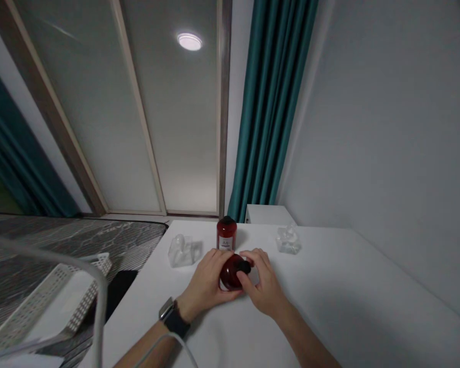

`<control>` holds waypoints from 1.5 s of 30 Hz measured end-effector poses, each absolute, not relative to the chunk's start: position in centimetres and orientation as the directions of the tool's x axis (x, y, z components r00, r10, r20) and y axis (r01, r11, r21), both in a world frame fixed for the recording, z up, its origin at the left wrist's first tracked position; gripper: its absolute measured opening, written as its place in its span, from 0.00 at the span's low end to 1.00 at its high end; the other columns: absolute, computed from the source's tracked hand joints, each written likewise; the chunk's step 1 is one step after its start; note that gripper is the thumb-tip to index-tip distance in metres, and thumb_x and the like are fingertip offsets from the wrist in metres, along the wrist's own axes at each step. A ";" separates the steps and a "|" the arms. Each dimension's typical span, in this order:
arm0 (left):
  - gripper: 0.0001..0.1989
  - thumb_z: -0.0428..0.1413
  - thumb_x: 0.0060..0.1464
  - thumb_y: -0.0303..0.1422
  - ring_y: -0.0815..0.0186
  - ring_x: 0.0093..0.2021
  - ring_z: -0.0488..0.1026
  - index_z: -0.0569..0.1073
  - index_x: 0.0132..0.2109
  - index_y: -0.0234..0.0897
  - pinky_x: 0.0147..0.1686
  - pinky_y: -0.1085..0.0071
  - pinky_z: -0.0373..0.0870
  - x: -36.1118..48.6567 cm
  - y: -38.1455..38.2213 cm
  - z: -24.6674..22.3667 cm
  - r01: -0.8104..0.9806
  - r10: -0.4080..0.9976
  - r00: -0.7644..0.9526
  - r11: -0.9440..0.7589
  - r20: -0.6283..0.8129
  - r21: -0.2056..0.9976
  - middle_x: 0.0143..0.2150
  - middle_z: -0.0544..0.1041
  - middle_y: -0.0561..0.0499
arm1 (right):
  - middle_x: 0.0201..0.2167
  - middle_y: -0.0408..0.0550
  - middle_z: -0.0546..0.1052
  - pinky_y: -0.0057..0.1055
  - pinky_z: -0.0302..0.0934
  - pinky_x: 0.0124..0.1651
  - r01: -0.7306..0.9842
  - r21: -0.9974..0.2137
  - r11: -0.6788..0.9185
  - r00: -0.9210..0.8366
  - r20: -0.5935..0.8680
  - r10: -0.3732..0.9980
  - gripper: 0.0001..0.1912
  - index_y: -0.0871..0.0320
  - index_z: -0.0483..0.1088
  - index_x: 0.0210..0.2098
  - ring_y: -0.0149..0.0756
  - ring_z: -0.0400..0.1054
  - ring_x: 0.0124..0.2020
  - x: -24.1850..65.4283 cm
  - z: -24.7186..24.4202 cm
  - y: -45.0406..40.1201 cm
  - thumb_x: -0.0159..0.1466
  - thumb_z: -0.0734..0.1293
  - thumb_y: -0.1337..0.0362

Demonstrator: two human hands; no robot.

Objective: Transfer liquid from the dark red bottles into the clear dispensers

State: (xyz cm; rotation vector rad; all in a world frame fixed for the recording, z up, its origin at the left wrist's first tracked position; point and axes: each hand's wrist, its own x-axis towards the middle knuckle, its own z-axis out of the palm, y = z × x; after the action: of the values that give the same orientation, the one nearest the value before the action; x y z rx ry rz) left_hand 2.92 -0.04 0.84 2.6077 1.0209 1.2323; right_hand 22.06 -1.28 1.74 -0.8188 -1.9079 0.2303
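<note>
A dark red bottle (229,274) is tilted between my hands, its black cap (245,267) pointing to the right. My left hand (210,278) wraps round the bottle's body from the left. The thumb and fingers of my right hand (262,283) close on the black cap. Just behind stands a second red bottle (226,235), upright, with a black top and a pale label. To the left of it sits a clear, crumpled-looking plastic piece (181,252). Another clear plastic piece (288,239) lies farther right.
The white table (329,296) meets a grey wall on the right. A white perforated basket (42,306) is at the left, below table level. A pale curved bar (100,301) and a white cable (172,335) cross the near left. Behind are teal curtains (272,102) and glass doors.
</note>
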 end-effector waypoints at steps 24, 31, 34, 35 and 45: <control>0.38 0.66 0.47 0.32 0.52 0.49 0.72 0.58 0.62 0.40 0.48 0.56 0.69 2.4 -0.1 1.4 0.510 0.603 0.488 -0.784 0.631 0.354 0.52 0.74 0.43 | 0.47 0.52 0.70 0.42 0.66 0.52 0.356 -0.393 0.848 -0.390 0.762 0.517 0.18 0.54 0.65 0.50 0.42 0.64 0.50 21.9 2.8 -2.5 0.65 0.58 0.78; 0.35 0.66 0.48 0.34 0.52 0.52 0.72 0.61 0.61 0.41 0.51 0.55 0.70 2.2 0.1 1.1 0.500 0.714 0.388 -0.694 0.582 0.518 0.54 0.73 0.43 | 0.45 0.51 0.71 0.39 0.66 0.52 0.351 -0.522 0.777 -0.099 0.805 0.585 0.13 0.52 0.68 0.47 0.40 0.68 0.49 22.7 2.3 -1.3 0.67 0.61 0.74; 0.33 0.64 0.50 0.33 0.51 0.55 0.70 0.61 0.60 0.40 0.56 0.54 0.68 2.4 0.3 0.8 0.467 0.775 0.287 -0.627 0.563 0.624 0.56 0.71 0.42 | 0.45 0.52 0.71 0.40 0.66 0.53 0.441 -0.577 0.687 -0.076 0.739 0.669 0.10 0.53 0.69 0.46 0.41 0.68 0.50 23.8 0.5 0.8 0.67 0.61 0.70; 0.32 0.63 0.50 0.32 0.51 0.56 0.70 0.61 0.60 0.40 0.57 0.53 0.67 2.5 0.3 0.7 0.455 0.790 0.251 -0.606 0.559 0.652 0.57 0.70 0.42 | 0.44 0.52 0.71 0.39 0.67 0.51 0.480 -0.585 0.653 -0.095 0.706 0.702 0.08 0.54 0.69 0.44 0.41 0.69 0.48 24.2 -0.3 1.6 0.67 0.62 0.69; 0.37 0.62 0.52 0.33 0.51 0.60 0.68 0.54 0.65 0.40 0.60 0.49 0.63 2.8 1.8 -1.2 0.440 0.874 0.070 -0.459 0.480 0.772 0.59 0.68 0.40 | 0.31 0.46 0.77 0.37 0.62 0.43 0.707 -0.505 0.496 -0.148 0.580 0.801 0.07 0.55 0.69 0.28 0.43 0.70 0.38 26.2 -4.6 5.9 0.63 0.68 0.69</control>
State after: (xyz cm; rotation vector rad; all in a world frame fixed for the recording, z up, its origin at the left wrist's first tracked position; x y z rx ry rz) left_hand 2.77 1.75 -1.19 1.9292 1.3028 1.3629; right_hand 26.15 5.85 -4.62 -1.2501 -1.8926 0.1407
